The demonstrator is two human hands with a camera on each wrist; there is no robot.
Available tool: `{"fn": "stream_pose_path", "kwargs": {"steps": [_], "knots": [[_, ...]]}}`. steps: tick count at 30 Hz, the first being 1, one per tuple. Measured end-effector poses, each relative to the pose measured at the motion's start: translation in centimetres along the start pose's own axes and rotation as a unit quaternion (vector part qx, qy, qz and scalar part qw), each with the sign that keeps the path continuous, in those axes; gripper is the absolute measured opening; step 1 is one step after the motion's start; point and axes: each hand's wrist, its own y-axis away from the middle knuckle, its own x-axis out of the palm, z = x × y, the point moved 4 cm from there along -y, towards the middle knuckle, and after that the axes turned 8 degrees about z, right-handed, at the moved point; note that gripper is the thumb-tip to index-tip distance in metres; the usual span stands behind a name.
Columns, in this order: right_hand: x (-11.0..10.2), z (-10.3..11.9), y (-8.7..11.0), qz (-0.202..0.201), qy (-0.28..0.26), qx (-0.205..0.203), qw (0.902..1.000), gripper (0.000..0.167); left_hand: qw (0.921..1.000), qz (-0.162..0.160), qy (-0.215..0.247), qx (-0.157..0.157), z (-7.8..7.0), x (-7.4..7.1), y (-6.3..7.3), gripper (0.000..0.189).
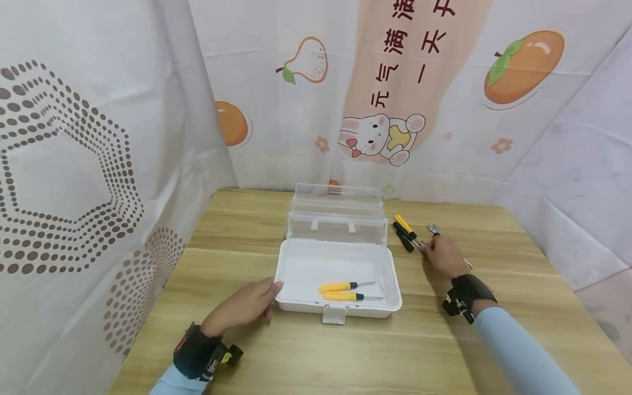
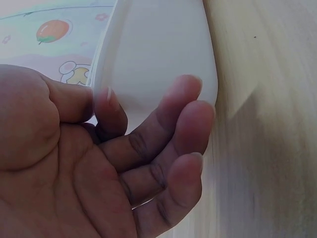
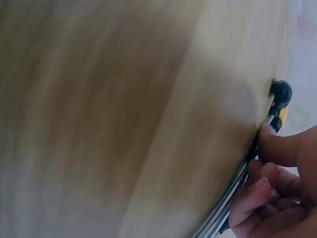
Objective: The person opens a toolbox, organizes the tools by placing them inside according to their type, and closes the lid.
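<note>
My left hand (image 1: 249, 303) grips the left front corner of a white plastic toolbox (image 1: 337, 308), thumb over the rim and fingers outside. In the left wrist view, the left hand (image 2: 124, 148) lies against the box wall (image 2: 163, 54), several fingers loosely bent. Inside the box lie two yellow-handled screwdrivers (image 1: 337, 287). To the right of the box, my right hand (image 1: 444, 257) is down among loose tools. Its thumb and curled fingers (image 3: 250, 198) pinch a black-handled screwdriver (image 3: 281, 94) along its shaft; several metal shafts run below the fingers, partly hidden.
A clear hinged lid (image 1: 338, 222) stands raised behind the box. A yellow-and-black screwdriver (image 1: 405, 225) and an adjustable wrench (image 1: 433, 229) lie near the right hand. The wooden table (image 1: 326, 356) ends at a printed curtain (image 1: 266, 137) behind.
</note>
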Motion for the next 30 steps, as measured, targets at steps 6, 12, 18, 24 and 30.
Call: {"fn": "stream_pose_path", "kwargs": {"steps": [6, 12, 18, 24, 30], "knots": [[-0.3, 0.7, 0.2, 0.011, -0.006, -0.001, 0.9999, 0.024, 1.0000, 0.000, -0.004, -0.008, 0.1, 0.1, -0.2, 0.048], [-0.5, 0.3, 1.7, -0.069, -0.062, 0.040, 0.9949, 0.019, 1.0000, 0.004, -0.006, 0.002, 0.2, 0.1, -0.3, 0.049], [-0.8, -0.4, 2.4, -0.105, -0.105, 0.048, 0.9878, 0.010, 1.0000, 0.005, -0.005, -0.002, 0.4, 0.0, -0.2, 0.048], [-1.3, -0.7, 2.6, -0.069, -0.073, 0.037, 0.9942, 0.008, 1.0000, 0.004, -0.003, 0.001, 0.5, 0.1, -0.3, 0.050], [-1.6, -0.9, 3.0, -0.047, -0.054, 0.044, 0.9965, 0.016, 1.0000, 0.006, 0.001, 0.005, 0.3, 0.1, -0.3, 0.048]]}}
